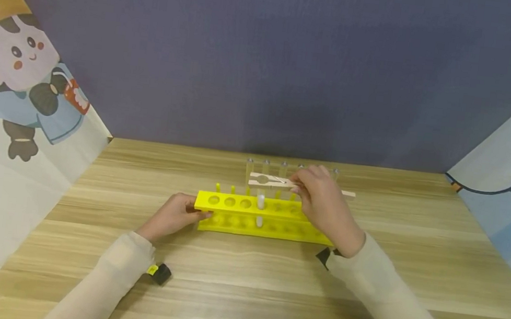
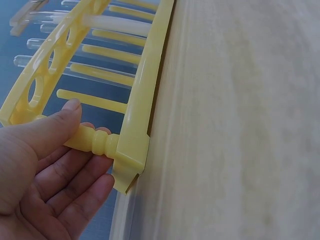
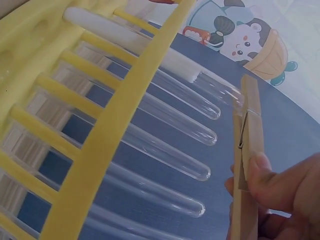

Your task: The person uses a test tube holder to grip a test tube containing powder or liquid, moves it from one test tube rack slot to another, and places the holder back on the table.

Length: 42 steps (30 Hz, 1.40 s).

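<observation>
A yellow test tube rack stands on the table. My left hand grips its left end; in the left wrist view the thumb and fingers are about the yellow end post. One test tube with white contents stands in a hole near the middle of the rack. My right hand pinches a wooden test tube clamp by its handle. The clamp's jaws are at the tube's upper end; whether they squeeze the glass I cannot tell.
Several clear test tubes sit upside down over pegs along the rack's back, rounded ends up. The wooden table meets a dark blue panel behind the rack. Cartoon-printed panels flank both sides.
</observation>
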Motion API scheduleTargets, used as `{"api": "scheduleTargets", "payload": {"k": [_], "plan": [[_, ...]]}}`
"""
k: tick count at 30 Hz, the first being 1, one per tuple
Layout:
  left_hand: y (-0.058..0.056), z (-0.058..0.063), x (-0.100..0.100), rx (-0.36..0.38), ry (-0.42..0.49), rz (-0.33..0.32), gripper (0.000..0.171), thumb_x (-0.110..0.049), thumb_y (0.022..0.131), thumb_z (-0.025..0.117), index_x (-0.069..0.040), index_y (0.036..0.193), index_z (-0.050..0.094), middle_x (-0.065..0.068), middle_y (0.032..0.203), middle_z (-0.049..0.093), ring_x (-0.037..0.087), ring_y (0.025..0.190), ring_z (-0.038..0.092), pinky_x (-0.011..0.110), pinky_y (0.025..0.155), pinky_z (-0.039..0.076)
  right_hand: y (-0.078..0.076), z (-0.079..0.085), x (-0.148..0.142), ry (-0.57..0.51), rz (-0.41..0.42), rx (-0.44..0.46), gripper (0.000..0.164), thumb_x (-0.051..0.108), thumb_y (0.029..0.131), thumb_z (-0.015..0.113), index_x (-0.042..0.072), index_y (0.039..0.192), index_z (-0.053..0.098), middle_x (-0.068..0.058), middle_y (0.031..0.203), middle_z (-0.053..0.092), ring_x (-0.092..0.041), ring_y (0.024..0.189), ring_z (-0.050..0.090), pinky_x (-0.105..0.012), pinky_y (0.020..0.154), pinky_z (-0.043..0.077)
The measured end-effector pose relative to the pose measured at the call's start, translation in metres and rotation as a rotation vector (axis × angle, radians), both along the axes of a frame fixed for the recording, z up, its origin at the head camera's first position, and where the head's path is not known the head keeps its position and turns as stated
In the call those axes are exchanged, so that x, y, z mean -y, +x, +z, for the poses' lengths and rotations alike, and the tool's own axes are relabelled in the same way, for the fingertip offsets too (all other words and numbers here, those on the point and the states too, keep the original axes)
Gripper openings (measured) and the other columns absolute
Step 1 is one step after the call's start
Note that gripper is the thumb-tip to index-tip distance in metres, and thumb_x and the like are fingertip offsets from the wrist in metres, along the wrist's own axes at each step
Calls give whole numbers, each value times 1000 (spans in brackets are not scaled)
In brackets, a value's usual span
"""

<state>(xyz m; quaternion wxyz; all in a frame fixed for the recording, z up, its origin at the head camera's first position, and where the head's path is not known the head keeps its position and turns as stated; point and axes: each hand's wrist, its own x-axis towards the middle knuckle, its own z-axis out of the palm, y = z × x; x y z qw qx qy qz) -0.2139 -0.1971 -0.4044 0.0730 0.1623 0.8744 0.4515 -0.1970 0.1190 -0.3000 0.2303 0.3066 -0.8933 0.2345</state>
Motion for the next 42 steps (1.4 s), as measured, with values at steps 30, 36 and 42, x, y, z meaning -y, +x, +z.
{"api": "scheduleTargets", "payload": {"k": [30,36,42], "plan": [[-6,0,-7,6,-2,37,25,-22,86,70,-10,108,71,4,108,70,14,95,61,36,83,51,-8,3,-19,-44,-36,8,14,-2,84,67,-2,98,67,-13,88,64,-28,82,52,-39,72,45],[-7,-2,-7,17,13,32,26,-22,86,70,-10,110,70,5,109,69,14,94,61,35,81,51,-6,3,-25,-35,-40,4,15,-3,83,68,-1,98,67,-13,88,64,-27,80,52,-39,70,44],[-8,-3,-9,2,-1,32,25,-22,86,70,-11,109,70,3,109,69,13,88,59,30,76,50,-4,3,-31,-33,-63,19,17,-3,81,69,-2,98,66,-13,89,64,-26,79,51,-38,68,43]]}}
